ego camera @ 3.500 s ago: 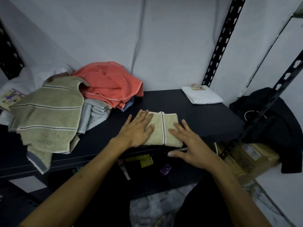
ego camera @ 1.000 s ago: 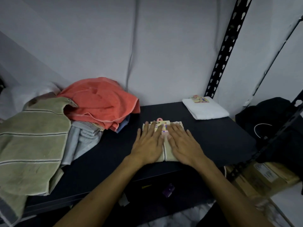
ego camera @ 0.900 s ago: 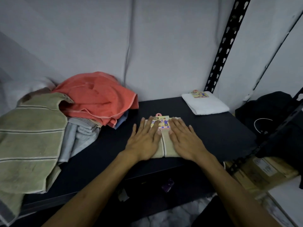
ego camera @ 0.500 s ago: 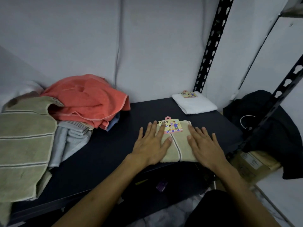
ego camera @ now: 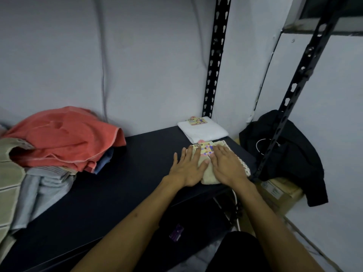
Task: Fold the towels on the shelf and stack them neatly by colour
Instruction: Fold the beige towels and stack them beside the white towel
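1. The folded beige towel [ego camera: 208, 173] sits at the shelf's [ego camera: 121, 191] right front, just in front of the folded white towel [ego camera: 204, 130]. Small, fluffy, with a colourful label [ego camera: 204, 149] on top.
2. Both hands, left [ego camera: 188, 167] and right [ego camera: 225, 165], lie flat on it, fingers straight and side by side, probably smoothing it.
3. The unfolded heap, coral towel [ego camera: 64, 138] included, waits well to the left.

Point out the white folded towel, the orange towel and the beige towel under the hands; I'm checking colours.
white folded towel [ego camera: 204, 130], head view: middle of its top.
orange towel [ego camera: 66, 138], head view: crumpled middle.
beige towel [ego camera: 209, 174], head view: strip between the hands.
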The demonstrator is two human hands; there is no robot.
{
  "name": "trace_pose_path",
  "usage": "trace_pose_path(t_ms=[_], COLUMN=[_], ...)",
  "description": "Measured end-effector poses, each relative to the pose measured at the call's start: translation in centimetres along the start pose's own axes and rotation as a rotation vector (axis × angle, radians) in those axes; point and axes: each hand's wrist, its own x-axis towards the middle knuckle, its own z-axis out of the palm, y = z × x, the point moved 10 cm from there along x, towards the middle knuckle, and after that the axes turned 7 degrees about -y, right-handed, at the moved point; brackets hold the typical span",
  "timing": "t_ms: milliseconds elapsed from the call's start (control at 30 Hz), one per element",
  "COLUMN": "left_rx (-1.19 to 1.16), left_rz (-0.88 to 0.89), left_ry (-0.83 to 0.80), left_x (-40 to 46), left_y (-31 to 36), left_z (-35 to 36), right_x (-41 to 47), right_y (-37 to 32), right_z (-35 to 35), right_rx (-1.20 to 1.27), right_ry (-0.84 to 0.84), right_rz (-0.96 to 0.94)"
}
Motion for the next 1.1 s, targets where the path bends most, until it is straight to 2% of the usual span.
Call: trace_pose_path(t_ms=[100,267,433,667,867,967,1100], left_rx=[0.032,0.080,0.131,0.129,0.093,0.090,0.154], left_rz=[0.052,0.015,-0.023,-0.058,-0.121,-0.134,-0.114], left_ry=[-0.005,0.061,0.117,0.117,0.175,0.270,0.517], left_x=[0.8,1.8,1.1,-2.4,-7.5,-11.5,-17.9], left_y=[0.1,0.5,-0.8,-4.0,-8.4,-10.0,-13.2], left_z=[-0.2,-0.4,-0.5,-1.5,-4.8,-7.5,-11.6], right_x=[1.1,2.7,3.3,3.0,1.0,0.4,-0.5], right_y=[1.6,3.9,4.7,4.0,-3.6,-10.0,-19.1], right_z=[-0.6,-1.7,-2.5,-2.9,-4.6,-3.3,-0.6], right_rx=[-0.035,-0.092,-0.115,-0.115,-0.079,-0.023,0.103], right_ry=[-0.057,-0.134,-0.130,-0.135,0.134,0.102,0.017], right_rz=[0.000,-0.005,-0.004,0.035,-0.028,-0.147,-0.337])
